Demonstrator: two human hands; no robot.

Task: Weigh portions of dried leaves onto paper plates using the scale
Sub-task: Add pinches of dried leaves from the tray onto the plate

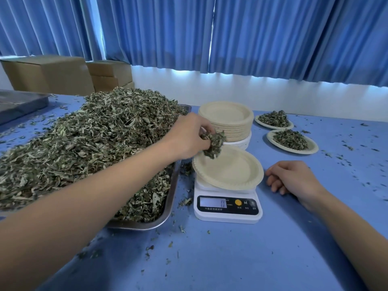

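Leaves in a small clump (pixel 213 144) are pinched in the fingers of the left hand (pixel 189 137), which hangs over the far left rim of an empty paper plate (pixel 231 171). That plate sits on the scale (pixel 227 213), whose display (pixel 213 202) appears to read zero, so none of this portion has been dropped yet. The right hand (pixel 291 177) rests on the desk (pixel 231 259) just right of the scale, fingers loosely curled and holding nothing.

Left of the scale, a metal tray (pixel 169 198) carries a big pile (pixel 94 139) of dried leaves, heaped well above its rim. Just beyond the scale stands a tall stack (pixel 226 122) of unused plates. To the right lies a filled plate (pixel 291 141) and, beyond it, a second filled plate (pixel 273 120), each with a mound of leaves. As I judge it, two portions are done and a third is only starting. With so much in the pile and so many plates in the stack, most of the work is left.

The desk has a blue cover littered with leaf crumbs, thickest beside the tray and toward the right edge. Brown cardboard boxes (pixel 52 74) are stacked at the far left. A white wall (pixel 210 87) runs behind, and pleated blue curtains (pixel 273 38) hang above it, with light showing at their hem.
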